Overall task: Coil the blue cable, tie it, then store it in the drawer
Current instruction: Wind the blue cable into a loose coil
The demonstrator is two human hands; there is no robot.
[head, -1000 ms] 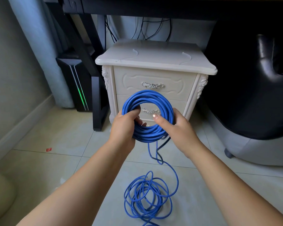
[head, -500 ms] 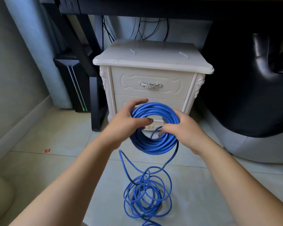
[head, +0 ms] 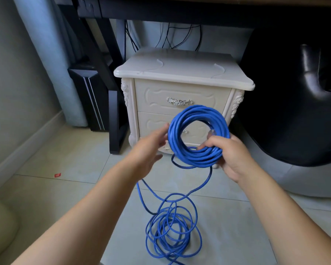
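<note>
The blue cable is partly wound into a thick coil [head: 198,119] held upright in front of the cream nightstand [head: 182,73]. My right hand [head: 231,155] grips the coil's lower right part, fingers curled round the strands. My left hand [head: 151,150] is beside the coil's left edge with straight fingers; its fingertips touch or nearly touch the cable. From the coil a loose strand drops to a tangle of blue cable loops [head: 172,230] on the floor tiles. Both drawers are closed; the upper drawer handle [head: 179,101] is in view, the lower drawer is partly hidden behind the coil.
A black desk frame leg [head: 115,119] and a black computer tower [head: 90,96] stand left of the nightstand. A black chair [head: 294,104] fills the right side. A small red scrap [head: 57,175] lies on the tiles. A wall runs along the left.
The coil has shifted to the right and now hangs from my right hand alone. My left hand has let go of it and opened. More loose strand trails down to the floor.
</note>
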